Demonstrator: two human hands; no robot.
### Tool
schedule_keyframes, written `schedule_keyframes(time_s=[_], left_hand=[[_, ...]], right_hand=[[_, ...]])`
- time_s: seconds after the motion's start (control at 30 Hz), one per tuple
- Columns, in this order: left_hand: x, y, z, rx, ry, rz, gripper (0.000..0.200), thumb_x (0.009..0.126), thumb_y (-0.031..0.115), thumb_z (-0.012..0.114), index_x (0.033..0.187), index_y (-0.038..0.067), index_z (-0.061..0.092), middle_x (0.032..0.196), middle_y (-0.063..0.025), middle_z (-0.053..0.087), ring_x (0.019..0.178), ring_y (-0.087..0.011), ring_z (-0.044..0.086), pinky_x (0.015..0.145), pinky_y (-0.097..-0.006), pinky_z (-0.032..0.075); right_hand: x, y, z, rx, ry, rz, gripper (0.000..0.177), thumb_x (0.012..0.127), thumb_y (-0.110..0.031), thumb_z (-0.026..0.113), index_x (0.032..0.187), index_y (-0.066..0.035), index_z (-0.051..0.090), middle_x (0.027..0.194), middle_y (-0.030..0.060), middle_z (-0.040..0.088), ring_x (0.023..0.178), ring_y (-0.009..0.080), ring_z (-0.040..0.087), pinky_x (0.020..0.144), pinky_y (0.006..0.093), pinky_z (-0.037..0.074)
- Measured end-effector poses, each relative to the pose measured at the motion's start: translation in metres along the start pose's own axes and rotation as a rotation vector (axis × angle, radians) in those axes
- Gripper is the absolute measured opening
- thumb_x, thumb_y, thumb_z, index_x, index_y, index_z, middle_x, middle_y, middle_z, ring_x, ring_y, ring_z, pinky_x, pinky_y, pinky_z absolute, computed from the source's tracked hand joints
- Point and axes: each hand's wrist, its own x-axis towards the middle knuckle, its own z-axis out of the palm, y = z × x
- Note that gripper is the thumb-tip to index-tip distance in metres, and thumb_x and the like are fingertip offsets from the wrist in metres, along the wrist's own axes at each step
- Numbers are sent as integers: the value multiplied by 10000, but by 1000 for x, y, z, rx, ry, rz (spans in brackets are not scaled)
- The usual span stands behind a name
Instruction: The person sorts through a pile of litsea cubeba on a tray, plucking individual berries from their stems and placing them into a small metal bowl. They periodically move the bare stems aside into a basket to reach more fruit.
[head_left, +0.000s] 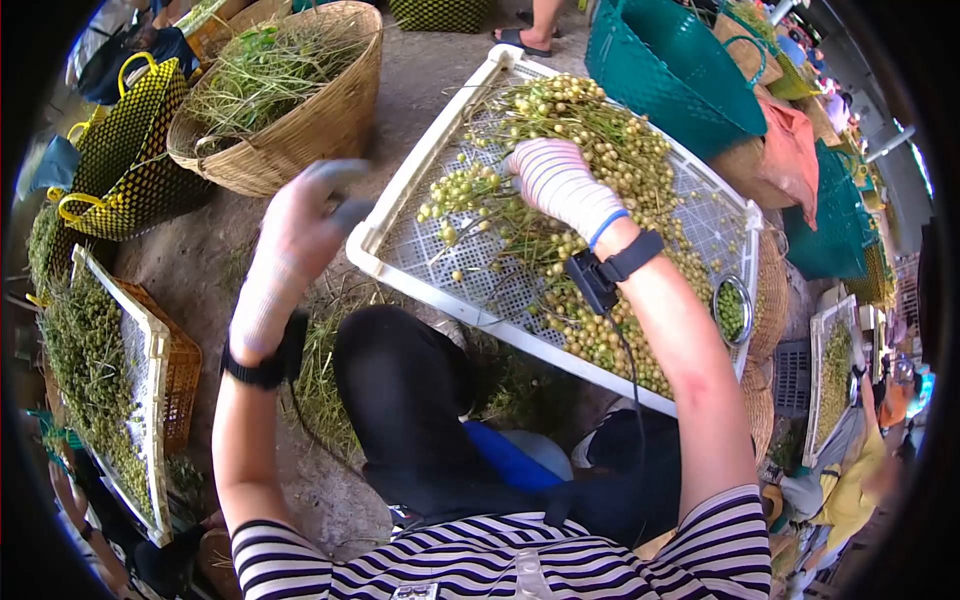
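Observation:
My right hand (565, 190), in a striped white glove with grey fingertips, is closed at a sprig of small round green fruits (455, 195) over the white mesh tray (430, 285). Its fingertips are partly hidden by the hand itself. Around it lie many yellow-green round fruits on thin stems (610, 140), heaped mostly on the far and right parts of the tray. My left hand (300, 220), gloved alike and smeared a little by motion, is held in the air left of the tray. Its fingers and thumb are apart with nothing between them.
A small round bowl of green fruits (732, 310) sits at the tray's right edge. Beyond stand a woven basket of stalks (330, 110), teal baskets (680, 85) and yellow-black baskets (135, 150). Another fruit-laden tray (150, 400) is at left. Other people are around.

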Motion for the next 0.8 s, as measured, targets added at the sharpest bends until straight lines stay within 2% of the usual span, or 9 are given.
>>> schedule_keyframes(time_s=[0.03, 0.13, 0.17, 0.27, 0.33, 0.53, 0.6, 0.73, 0.8], left_hand=[[18, 12, 10, -34, 15, 141, 311, 794, 108, 606, 1090, 17, 587, 990, -103, 625, 860, -170, 586, 783, -286, 464], [60, 58, 43, -26, -125, 177, 320, 787, 136, 625, 1080, 13, 593, 956, -128, 641, 864, -187, 597, 790, -285, 455], [76, 63, 62, -26, -137, 314, 341, 782, 251, 642, 1075, 79, 618, 988, -148, 637, 912, -277, 611, 806, -332, 467], [100, 88, 122, -130, -275, 437, 321, 759, 212, 677, 1046, 77, 631, 925, -132, 655, 832, -255, 636, 742, -329, 489], [101, 98, 158, -274, -347, 396, 299, 745, 195, 691, 1019, 86, 646, 876, -128, 660, 791, -241, 644, 700, -327, 498], [73, 124, 198, 136, -377, 505, 278, 734, 250, 647, 980, 122, 664, 859, -131, 656, 821, -291, 631, 721, -374, 502], [65, 126, 204, 377, -517, 319, 264, 728, 278, 662, 922, 99, 675, 836, -155, 647, 803, -304, 625, 720, -366, 499], [63, 108, 210, 624, -657, 276, 247, 730, 301, 661, 895, 118, 683, 830, -139, 651, 807, -291, 628, 732, -376, 500], [60, 124, 206, 636, -444, 343, 299, 717, 279, 683, 966, 115, 661, 875, -137, 638, 818, -295, 619, 732, -386, 497]], right_hand=[[-13, 2, -16, -93, 42, -56, 222, 657, -51, 584, 853, -97, 676, 783, 139, 647, 768, 313, 631, 677, 402, 509], [-50, 16, -49, -271, 121, -34, 141, 720, -90, 571, 819, -93, 672, 810, 132, 641, 796, 309, 629, 658, 408, 493], [-67, 20, -61, -276, 116, -10, 141, 720, -90, 571, 819, -93, 672, 810, 132, 641, 796, 309, 629, 658, 408, 493], [-112, 38, -80, -353, 311, 35, 147, 767, -175, 564, 825, -90, 670, 815, 127, 633, 810, 307, 624, 683, 402, 478], [-133, 60, -76, -494, 444, 34, 110, 730, -148, 563, 774, -114, 657, 751, 50, 616, 832, 227, 600, 690, 381, 463], [-199, 108, -24, -250, 309, 198, 113, 709, -123, 572, 773, -109, 665, 785, 101, 639, 831, 259, 617, 701, 406, 475], [-213, 123, -10, -139, -138, 437, 146, 767, -203, 585, 855, -149, 688, 809, 119, 651, 784, 295, 620, 715, 423, 472], [-252, 158, 22, -65, -47, 520, 178, 752, -198, 603, 899, -152, 693, 808, 121, 653, 779, 292, 624, 747, 419, 480], [-260, 159, 22, -84, -33, 510, 150, 722, -177, 610, 841, -152, 697, 796, 113, 648, 784, 289, 618, 744, 417, 474]])
